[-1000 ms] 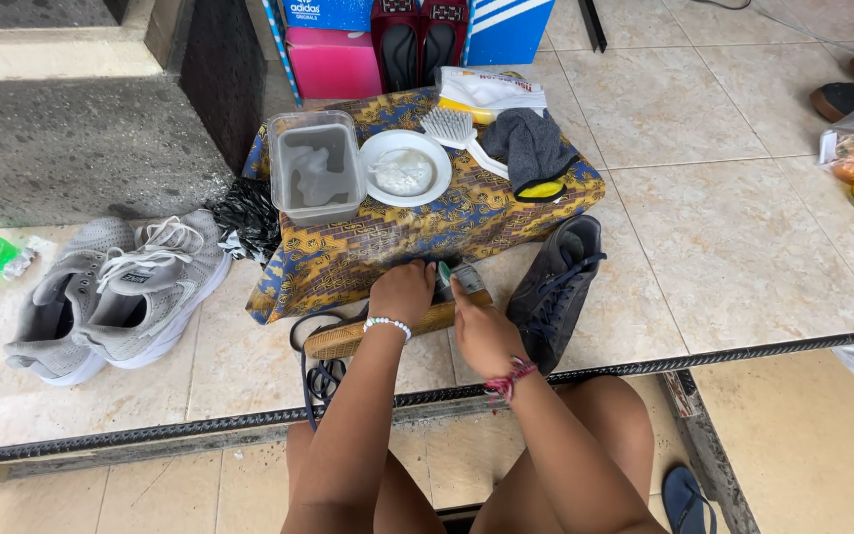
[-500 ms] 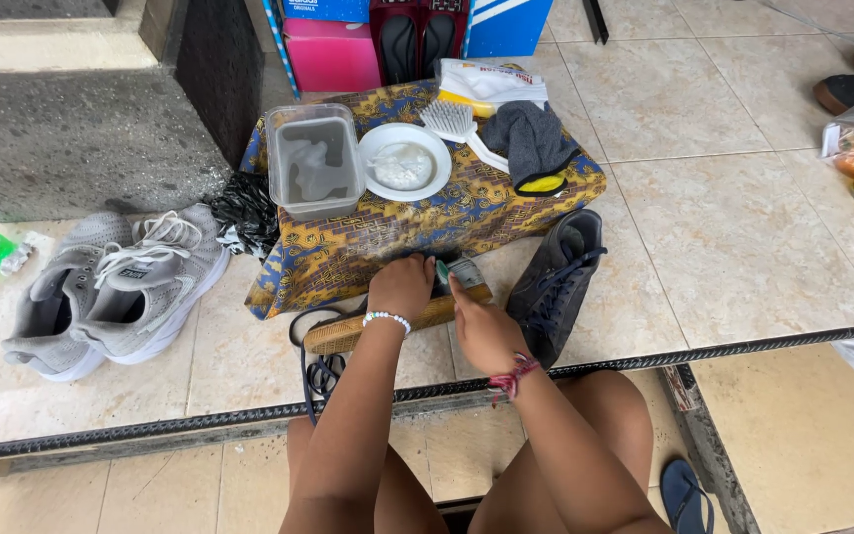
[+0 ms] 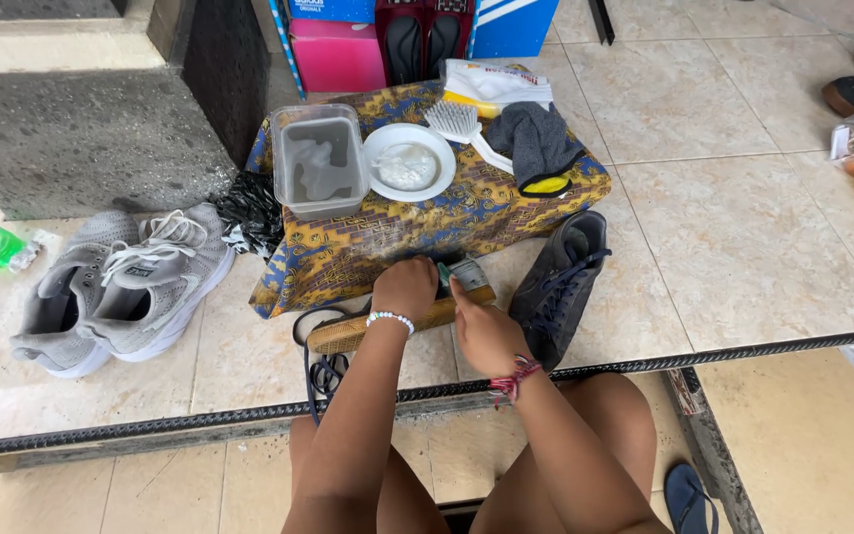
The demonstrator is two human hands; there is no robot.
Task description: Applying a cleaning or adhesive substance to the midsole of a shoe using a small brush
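A dark shoe with a tan sole (image 3: 348, 332) lies on its side on the floor tiles, just in front of a low table draped in blue and yellow patterned cloth (image 3: 467, 213). My left hand (image 3: 405, 287), with a white bead bracelet on the wrist, presses down on the shoe's upper and grips it. My right hand (image 3: 484, 331), with a red thread at the wrist, reaches in from the right and holds a small greenish brush (image 3: 467, 272) against the shoe. The shoe's laces (image 3: 326, 376) trail toward my knees.
A second dark shoe (image 3: 565, 282) stands to the right. A pair of grey sneakers (image 3: 121, 287) sits left. On the table are a clear tub (image 3: 320, 158), white plate (image 3: 409, 163), white brush (image 3: 459, 123) and grey cloth (image 3: 536, 138). A metal floor track (image 3: 704, 356) crosses in front of my legs.
Both hands stay on the shoe in nearly the same place. The right hand has shifted slightly along its side.
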